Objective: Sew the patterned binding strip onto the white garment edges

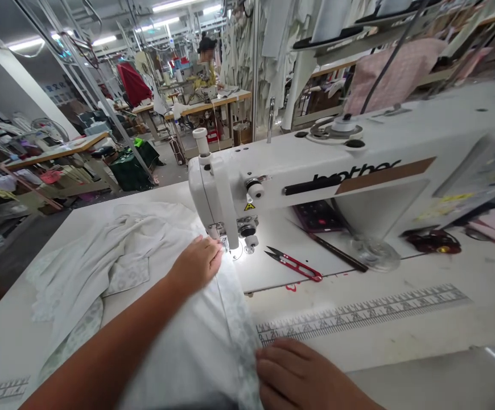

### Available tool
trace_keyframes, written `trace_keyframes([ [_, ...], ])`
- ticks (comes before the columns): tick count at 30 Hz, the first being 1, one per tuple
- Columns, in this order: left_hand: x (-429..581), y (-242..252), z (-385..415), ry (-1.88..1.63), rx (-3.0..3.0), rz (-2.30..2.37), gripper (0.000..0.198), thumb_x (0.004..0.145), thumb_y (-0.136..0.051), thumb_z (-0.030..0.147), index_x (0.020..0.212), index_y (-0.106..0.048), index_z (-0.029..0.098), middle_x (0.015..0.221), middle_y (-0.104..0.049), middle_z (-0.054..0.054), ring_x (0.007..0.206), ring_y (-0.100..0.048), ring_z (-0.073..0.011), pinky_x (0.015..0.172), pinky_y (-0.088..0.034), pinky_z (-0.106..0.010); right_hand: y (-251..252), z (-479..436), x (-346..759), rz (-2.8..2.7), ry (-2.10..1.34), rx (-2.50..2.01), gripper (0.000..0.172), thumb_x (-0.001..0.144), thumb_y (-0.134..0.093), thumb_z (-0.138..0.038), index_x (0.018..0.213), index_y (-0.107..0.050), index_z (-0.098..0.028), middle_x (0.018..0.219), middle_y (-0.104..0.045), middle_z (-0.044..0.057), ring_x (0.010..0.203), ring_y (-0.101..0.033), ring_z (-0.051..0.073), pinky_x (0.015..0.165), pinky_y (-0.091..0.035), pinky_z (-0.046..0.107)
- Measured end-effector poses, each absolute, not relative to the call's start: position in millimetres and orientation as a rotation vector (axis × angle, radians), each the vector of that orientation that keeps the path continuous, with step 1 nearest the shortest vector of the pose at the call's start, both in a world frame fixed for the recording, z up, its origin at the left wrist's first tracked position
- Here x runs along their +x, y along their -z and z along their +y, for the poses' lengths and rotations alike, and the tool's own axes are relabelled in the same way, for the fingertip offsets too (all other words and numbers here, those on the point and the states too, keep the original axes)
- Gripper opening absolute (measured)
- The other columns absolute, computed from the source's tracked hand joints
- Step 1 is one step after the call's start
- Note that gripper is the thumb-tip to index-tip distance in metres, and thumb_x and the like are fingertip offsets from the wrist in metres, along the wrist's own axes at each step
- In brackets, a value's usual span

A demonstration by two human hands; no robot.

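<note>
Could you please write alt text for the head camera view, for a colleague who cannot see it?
The left hand rests on white fabric beside the presser foot of a Brother sewing machine. The right hand rests at the fabric's edge by a printed ruler. Red thread snips lie right of the needle.

Garment workshop, industrial sewing machine point(273, 182)

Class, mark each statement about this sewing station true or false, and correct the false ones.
1. The left hand rests on white fabric beside the presser foot. True.
2. The right hand holds the red-handled thread snips. False: the snips lie apart from both hands; the right hand is at the fabric's edge.
3. The sewing machine reads "juki". False: it reads "brother".
4. A ruler scale runs along the table top. True.
</note>
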State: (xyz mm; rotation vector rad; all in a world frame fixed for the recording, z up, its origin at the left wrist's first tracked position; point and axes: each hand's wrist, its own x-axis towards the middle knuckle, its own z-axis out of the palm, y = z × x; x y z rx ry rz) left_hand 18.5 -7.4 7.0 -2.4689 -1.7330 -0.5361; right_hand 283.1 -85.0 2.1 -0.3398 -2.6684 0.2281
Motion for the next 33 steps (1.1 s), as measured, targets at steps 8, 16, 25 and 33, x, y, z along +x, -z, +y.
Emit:
trace_keyframes([
  [8, 57.1, -19.9, -54.8, 0.489, -2.424, -1.859, 0.025, 0.094, -0.040, 0.017, 0.115, -0.053, 0.014, 0.125, -0.057, -0.016, 0.120, -0.052, -0.0285, 0.101, -0.045, -0.051, 10.4, -89.0, 273.3, -2.574, -0.135, -0.480, 0.018, 0.083, -0.056, -0.005, 0.074, -0.060, -0.020, 0.090, -0.069, 0.003, 0.101, -0.063, 0.019, 0.096, -0.048, 0.031],
  [16, 80.6, -18.1, -121.7, 0.401, -2.598, -1.659, 0.035, 0.093, -0.049, 0.028, 0.124, -0.051, 0.012, 0.131, -0.057, -0.015, 0.128, -0.047, -0.0336, 0.105, -0.038, -0.063, 13.4, -90.9, 277.4, -2.577, -0.058, -0.300, 0.021, 0.095, -0.047, -0.016, 0.088, -0.067, -0.018, 0.086, -0.069, 0.002, 0.089, -0.062, 0.017, 0.097, -0.047, 0.030],
  [25, 74.9, -20.2, -129.4, 0.436, -2.590, -1.599, 0.042, 0.086, -0.056, 0.035, 0.120, -0.055, 0.011, 0.133, -0.056, -0.020, 0.128, -0.046, -0.0419, 0.096, -0.043, -0.069, 4.6, -88.5, 288.9, -2.564, 0.051, -0.305, 0.041, 0.100, -0.029, -0.009, 0.095, -0.069, -0.019, 0.097, -0.074, 0.000, 0.092, -0.064, 0.016, 0.082, -0.050, 0.029],
  [33, 60.2, -19.3, -104.1, 0.387, -2.614, -1.554, 0.044, 0.083, -0.058, 0.030, 0.119, -0.048, 0.007, 0.131, -0.055, -0.024, 0.130, -0.043, -0.0427, 0.095, -0.042, -0.071, -23.6, -69.0, 285.4, -2.650, -0.036, -0.397, 0.033, 0.097, -0.037, -0.014, 0.108, -0.067, -0.020, 0.110, -0.072, 0.001, 0.098, -0.063, 0.018, 0.086, -0.047, 0.031],
])
